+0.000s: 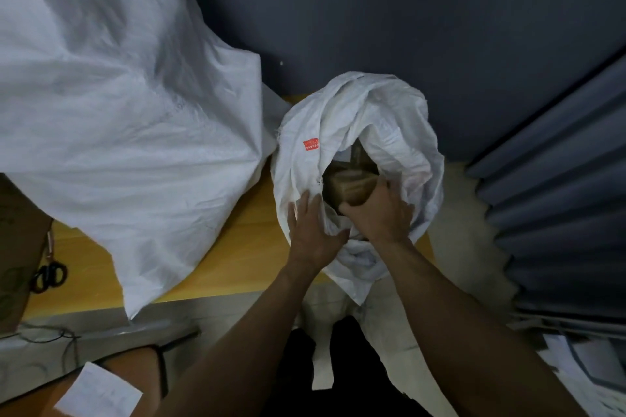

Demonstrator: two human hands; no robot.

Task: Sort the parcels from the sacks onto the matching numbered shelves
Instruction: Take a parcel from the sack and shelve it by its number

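The sack [342, 112] stands open at the near right corner of the table [244, 247], its white mouth rolled back in loose folds and a red label [311, 144] on its left wall. Brown parcels fill the dark hollow inside. One parcel [349, 188] sits uppermost at the mouth, and behind it a second parcel [360, 154] lies deeper, half in shadow (how many more are under these cannot be told).

The right hand [379, 213] is clenched round the uppermost parcel. Its thumb presses the near lower edge, its fingers wrap the right side, and the bulk of the box juts out to the left of the palm. The parcel is still within the ring of the sack's rim, level with the folded cloth, not clear of it.

The left hand [311, 230] lies flat, fingers straight and thumb spread, against the near left wall of the sack, just beside the parcel but not touching it.

To the left a big sack [118, 95] slumps across most of the table, closed toward the camera, so its contents are hidden. It touches the smaller sack's left side. At the far left edge a cardboard box [17, 247] stands with scissors [49, 276] beside it.
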